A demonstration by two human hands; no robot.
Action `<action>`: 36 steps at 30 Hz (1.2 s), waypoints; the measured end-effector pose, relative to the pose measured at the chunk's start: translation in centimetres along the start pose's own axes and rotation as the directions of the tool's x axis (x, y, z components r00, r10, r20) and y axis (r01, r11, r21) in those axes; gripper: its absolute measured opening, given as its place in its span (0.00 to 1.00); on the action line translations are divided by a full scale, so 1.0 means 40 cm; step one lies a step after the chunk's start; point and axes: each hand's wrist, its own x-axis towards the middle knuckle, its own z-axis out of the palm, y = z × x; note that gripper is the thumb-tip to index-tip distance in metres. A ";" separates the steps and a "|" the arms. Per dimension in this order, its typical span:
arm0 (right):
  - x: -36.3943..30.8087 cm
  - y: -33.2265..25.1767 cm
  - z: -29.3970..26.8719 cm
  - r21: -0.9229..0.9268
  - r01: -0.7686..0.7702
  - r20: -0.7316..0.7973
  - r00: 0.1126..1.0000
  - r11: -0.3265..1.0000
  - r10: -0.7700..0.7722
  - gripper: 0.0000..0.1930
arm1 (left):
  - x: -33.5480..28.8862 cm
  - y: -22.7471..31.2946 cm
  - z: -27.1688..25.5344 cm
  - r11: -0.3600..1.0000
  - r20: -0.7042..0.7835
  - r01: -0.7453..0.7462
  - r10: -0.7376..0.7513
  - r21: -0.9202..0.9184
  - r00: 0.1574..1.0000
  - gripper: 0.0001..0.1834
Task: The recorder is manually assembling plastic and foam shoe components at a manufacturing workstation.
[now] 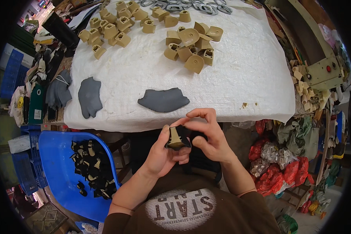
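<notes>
While left fingers (182, 157) grip tan-and-black piece (176, 136), probably steadying it, right fingers (197, 125) curl at its edge, grip unclear; tan blocks (110, 31) sit ahead, likely for reach.

a white-sheeted table (241, 74) carries a loose spread of tan blocks (111, 30) at far left and a heap of tan pieces (189, 37) right of it. grey looped pieces (210, 11) line the far end. nearer lie a dark grey flat piece (90, 97) at left and a curved grey piece (163, 100) mid-edge.
</notes>
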 end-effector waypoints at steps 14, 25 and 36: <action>-0.006 -0.026 0.041 -0.027 0.107 -0.077 0.991 0.994 -0.109 0.09 | -0.003 -0.052 -0.017 0.994 -0.027 0.075 -0.078 -0.078 0.997 0.24; -0.005 -0.023 0.003 0.486 -0.243 0.007 0.961 0.839 0.275 0.25 | -0.003 0.034 -0.026 0.710 0.154 -0.174 0.094 0.683 0.984 0.35; -0.001 -0.028 0.007 0.165 -0.062 0.085 0.995 0.984 0.048 0.22 | 0.003 -0.011 -0.011 0.920 0.068 -0.279 0.271 0.275 0.960 0.22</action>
